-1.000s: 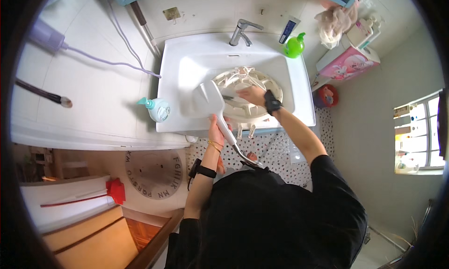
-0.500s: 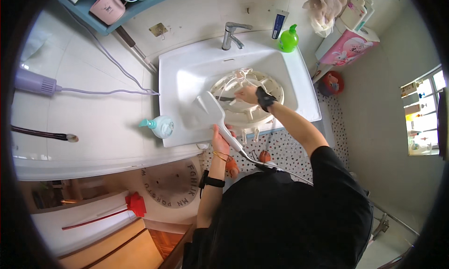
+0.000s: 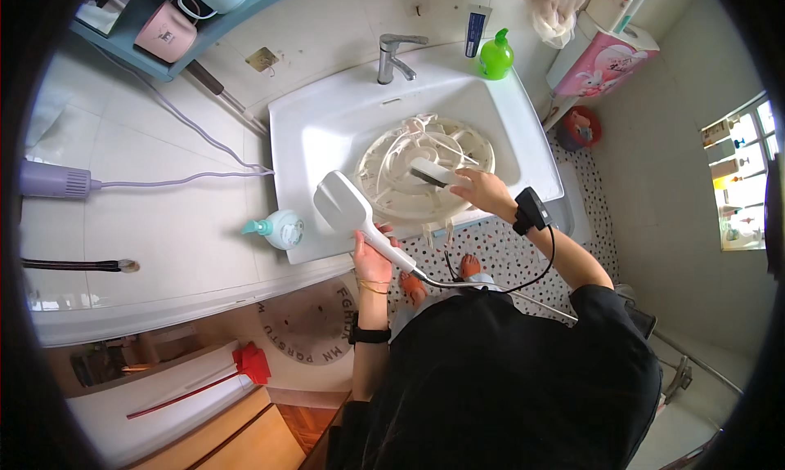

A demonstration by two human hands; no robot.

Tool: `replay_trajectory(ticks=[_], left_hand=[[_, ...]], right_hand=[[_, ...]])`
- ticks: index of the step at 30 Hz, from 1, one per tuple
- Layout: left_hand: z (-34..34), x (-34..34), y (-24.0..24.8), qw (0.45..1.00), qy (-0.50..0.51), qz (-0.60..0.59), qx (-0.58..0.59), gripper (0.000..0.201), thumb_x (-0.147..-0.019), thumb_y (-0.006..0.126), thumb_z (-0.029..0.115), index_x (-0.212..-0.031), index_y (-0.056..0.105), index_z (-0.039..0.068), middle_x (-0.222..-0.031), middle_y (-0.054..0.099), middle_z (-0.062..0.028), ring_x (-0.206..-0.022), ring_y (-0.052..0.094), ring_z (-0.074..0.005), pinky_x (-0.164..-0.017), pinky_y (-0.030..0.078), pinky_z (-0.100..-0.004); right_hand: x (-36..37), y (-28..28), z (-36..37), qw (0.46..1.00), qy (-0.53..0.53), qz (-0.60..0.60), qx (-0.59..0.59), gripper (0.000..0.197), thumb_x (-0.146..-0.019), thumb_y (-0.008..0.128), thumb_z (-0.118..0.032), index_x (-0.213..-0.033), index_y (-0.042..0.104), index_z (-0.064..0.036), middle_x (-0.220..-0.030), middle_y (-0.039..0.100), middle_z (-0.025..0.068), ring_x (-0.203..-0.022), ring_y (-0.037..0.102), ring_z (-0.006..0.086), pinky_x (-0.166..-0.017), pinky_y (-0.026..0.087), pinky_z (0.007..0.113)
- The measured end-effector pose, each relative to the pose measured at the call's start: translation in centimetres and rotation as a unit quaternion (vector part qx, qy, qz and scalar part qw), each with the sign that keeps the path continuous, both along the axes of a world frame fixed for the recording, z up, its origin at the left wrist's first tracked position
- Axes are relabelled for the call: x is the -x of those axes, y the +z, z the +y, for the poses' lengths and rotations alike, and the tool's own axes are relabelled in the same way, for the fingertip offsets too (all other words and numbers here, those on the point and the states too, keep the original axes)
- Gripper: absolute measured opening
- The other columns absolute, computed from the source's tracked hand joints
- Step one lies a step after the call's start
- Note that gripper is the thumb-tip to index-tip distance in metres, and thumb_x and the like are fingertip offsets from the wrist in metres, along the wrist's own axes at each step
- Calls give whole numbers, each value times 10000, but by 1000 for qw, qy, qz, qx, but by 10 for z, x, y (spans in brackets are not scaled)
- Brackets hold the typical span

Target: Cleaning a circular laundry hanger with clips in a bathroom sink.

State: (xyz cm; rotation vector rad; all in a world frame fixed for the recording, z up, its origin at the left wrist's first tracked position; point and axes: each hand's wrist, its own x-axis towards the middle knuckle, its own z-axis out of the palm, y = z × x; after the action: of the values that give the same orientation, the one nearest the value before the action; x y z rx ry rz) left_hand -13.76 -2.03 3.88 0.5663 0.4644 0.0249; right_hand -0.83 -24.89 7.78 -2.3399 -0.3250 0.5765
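White bathroom washbasin [image 3: 282,143] holding a round cream plastic frame [image 3: 421,151].
Pump bottle [image 3: 286,230], teal-topped, at the basin's eight o'clock, contents unclear; left hand [image 3: 374,261], fingers curled round the white showerhead's [image 3: 342,202] handle; right hand [image 3: 486,194], fingers gripping a brush [image 3: 433,173], has drawn back to the frame's four o'clock, uncovering its centre; green pump bottle [image 3: 496,57] near one; red bucket [image 3: 579,128] near three, items inside indistinct.

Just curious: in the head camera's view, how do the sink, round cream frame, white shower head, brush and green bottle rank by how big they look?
Largest to smallest:
Sink
Round cream frame
White shower head
Brush and green bottle: too alike to rank; both look smaller than the rest.
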Motion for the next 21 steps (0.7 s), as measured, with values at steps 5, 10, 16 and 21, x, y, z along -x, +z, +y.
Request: replay_trajectory(ticks=[5,10,16,21], left_hand=[[-1,1,10,1000,10,-6,2,427,-864,324,440,-972,451,46,-860,527,-132,-640,486,-253,-618,404,-383],[-3,5,11,1000,26,1,6,442,-861,328,445,-969,460,37,-867,519,-133,-656,465,-264,-639,385,-391],[1,16,8,999,37,-7,19,446,-858,336,453,-970,458,38,-868,515,-128,-655,460,-261,-643,378,-382],[3,21,8,999,39,-18,22,451,-856,340,455,-979,458,37,-876,510,-125,-663,458,-260,-646,376,-378]], right_hand=[[32,-24,37,994,27,-100,-33,429,-736,582,-345,-1025,505,-37,-893,572,172,-802,563,331,-692,449,392],[36,-45,101,966,65,-248,-15,392,-726,581,-293,-987,491,-15,-930,544,152,-854,537,335,-695,444,414],[16,-22,117,977,203,-65,8,257,-685,550,-189,-872,525,-14,-851,574,169,-836,550,322,-720,455,390],[19,-13,80,962,251,-99,-51,194,-675,532,-165,-828,555,-48,-815,573,150,-794,559,299,-685,436,399]])
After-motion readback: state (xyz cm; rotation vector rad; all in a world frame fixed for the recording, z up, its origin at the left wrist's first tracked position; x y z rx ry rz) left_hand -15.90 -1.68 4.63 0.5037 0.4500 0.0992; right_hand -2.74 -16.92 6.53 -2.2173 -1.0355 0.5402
